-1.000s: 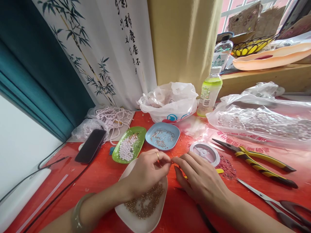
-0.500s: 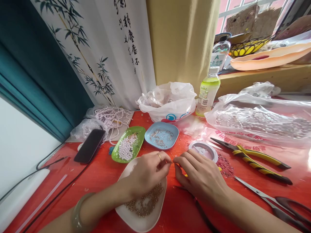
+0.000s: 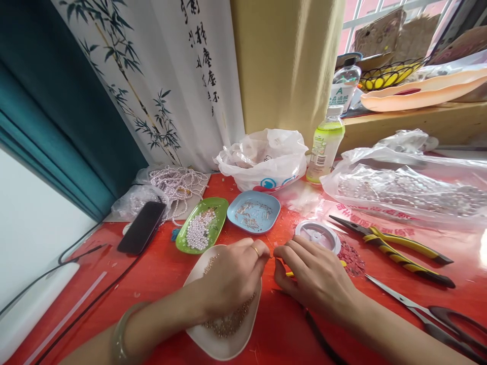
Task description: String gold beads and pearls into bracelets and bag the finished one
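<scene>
Curling half-closed above the table (image 3: 280, 332), left hand (image 3: 236, 276) and right hand (image 3: 310, 268) nearly touch; what either holds, if anything, I cannot tell. One white dish (image 3: 220, 349) of gold beads (image 3: 228, 324) lies under the left; beyond, one green dish (image 3: 218, 218), one blue dish (image 3: 266, 223).

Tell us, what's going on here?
A person's left hand and right hand are nearly tip to tip, seemingly working at something too small to make out. The left is above a white dish of gold beads, the right near a spool. Farther back sit pearly beads in a green dish. Pliers and scissors lie untouched.
</scene>
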The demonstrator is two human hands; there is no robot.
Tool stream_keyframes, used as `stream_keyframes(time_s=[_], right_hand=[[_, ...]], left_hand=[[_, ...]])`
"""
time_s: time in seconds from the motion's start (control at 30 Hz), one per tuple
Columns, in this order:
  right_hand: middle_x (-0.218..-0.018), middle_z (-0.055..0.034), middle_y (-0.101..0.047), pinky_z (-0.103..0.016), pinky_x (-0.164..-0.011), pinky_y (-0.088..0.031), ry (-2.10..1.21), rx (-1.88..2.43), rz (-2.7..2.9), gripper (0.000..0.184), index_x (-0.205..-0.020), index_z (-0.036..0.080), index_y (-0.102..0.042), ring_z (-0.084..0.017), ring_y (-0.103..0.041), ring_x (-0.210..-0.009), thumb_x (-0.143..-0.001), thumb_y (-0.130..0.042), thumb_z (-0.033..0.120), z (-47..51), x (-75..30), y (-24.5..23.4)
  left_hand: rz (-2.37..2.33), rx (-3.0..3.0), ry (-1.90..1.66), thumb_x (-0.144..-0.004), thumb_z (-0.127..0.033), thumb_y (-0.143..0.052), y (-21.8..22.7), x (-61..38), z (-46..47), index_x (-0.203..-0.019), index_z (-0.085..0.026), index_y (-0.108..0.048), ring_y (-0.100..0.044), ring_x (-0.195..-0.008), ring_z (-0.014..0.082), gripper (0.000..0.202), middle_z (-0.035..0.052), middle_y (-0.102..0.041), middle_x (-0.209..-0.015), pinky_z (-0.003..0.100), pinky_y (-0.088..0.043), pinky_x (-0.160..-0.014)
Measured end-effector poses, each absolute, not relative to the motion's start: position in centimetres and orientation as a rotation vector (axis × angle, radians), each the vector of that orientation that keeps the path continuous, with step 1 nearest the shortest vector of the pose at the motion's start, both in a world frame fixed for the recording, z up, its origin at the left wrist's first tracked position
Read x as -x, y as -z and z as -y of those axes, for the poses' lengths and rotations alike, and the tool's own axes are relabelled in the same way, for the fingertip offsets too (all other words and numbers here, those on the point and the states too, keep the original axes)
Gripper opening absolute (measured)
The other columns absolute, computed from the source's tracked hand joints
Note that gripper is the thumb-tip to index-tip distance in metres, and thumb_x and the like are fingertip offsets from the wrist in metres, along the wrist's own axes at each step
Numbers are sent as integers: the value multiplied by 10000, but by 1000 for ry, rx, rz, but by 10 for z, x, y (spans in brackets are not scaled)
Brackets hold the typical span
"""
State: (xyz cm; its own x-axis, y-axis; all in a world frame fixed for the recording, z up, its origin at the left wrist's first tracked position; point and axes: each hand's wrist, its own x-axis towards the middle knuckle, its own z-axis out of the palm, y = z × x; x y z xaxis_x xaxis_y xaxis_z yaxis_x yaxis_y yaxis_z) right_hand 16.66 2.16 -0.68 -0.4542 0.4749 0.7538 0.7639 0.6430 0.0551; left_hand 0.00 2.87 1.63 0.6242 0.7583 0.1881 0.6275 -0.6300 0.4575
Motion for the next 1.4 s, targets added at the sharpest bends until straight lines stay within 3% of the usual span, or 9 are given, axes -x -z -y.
stream_keyframes(time_s=[0.37,0.57,0.83,1.13,1.4], right_hand=[[-449,-1,-459,-241,-403,-273,491,930,2150,239,-537,165,-533,-120,-391,-428,-708,-399,66,-23,-169,7],[-531,-13,-548,-230,-426,-339,293,931,2179,165,-723,134,-566,-129,-486,-475,-707,-402,126,-23,-169,7],[-459,17,-461,-214,-411,-304,400,897,2160,238,-585,160,-535,-97,-399,-421,-762,-394,86,-25,-169,8],[-470,24,-463,-213,-408,-297,417,805,2207,216,-618,149,-555,-92,-378,-429,-777,-421,91,-28,-173,9],[-484,26,-491,-215,-416,-302,395,779,2270,214,-663,158,-547,-95,-403,-444,-805,-401,93,-27,-172,13]], left_hand=[[-1067,-2332,-582,-842,-112,-368,-19,-2,-27,-766,-168,-478,-471,-657,119,145,-4,-519,-707,247,-364,-620],[-1102,-2198,-591,-849,-182,-386,-21,-2,-28,-733,-174,-472,-489,-628,114,145,-10,-532,-684,235,-370,-573],[-1128,-2134,-600,-826,-184,-416,-20,-1,-31,-763,-172,-513,-518,-622,117,116,-4,-563,-683,224,-392,-541],[-1080,-1792,-586,-746,-190,-528,-22,0,-41,-777,-155,-571,-578,-707,131,64,21,-628,-760,244,-443,-627],[-1113,-1553,-460,-672,-286,-628,-17,3,-48,-734,-125,-647,-542,-550,99,173,13,-633,-628,221,-408,-536]])
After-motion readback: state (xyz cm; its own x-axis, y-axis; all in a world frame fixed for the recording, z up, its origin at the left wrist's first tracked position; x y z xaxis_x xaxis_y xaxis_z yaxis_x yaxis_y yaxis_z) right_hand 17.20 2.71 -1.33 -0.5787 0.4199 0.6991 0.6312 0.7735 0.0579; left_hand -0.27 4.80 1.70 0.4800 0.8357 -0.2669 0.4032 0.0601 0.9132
